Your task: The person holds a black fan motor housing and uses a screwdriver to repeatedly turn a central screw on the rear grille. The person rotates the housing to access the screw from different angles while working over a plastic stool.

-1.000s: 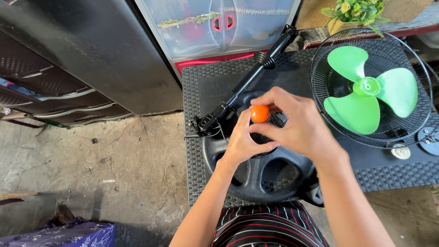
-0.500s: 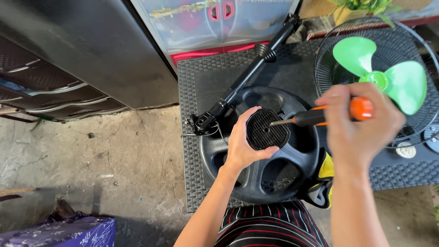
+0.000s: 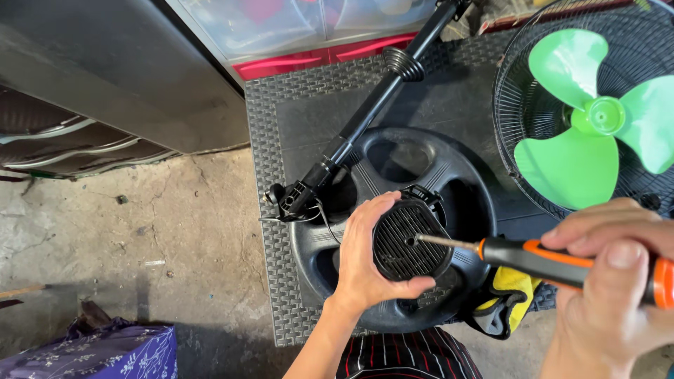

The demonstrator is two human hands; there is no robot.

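Observation:
My left hand [image 3: 368,263] grips a round black vented motor cover [image 3: 409,240] from its left side, over a black round fan base [image 3: 393,228]. My right hand [image 3: 614,281] holds a screwdriver [image 3: 540,258] with a black and orange handle. Its metal tip touches the centre hole of the cover. A black fan pole [image 3: 372,112] runs from the base up to the top right. A green three-blade fan propeller [image 3: 597,126] lies in a black wire grille [image 3: 516,112] at the right.
All of this lies on a dark woven mat [image 3: 281,175] on a concrete floor [image 3: 140,245]. A yellow and grey cloth [image 3: 505,298] sits under the base's right edge. A red and clear drawer unit [image 3: 309,35] stands behind; a dark cabinet [image 3: 105,70] at left.
The screwdriver swung from upright over the cover to lying sideways, tip at the cover's centre. My right hand moved right and toward me. The view came closer.

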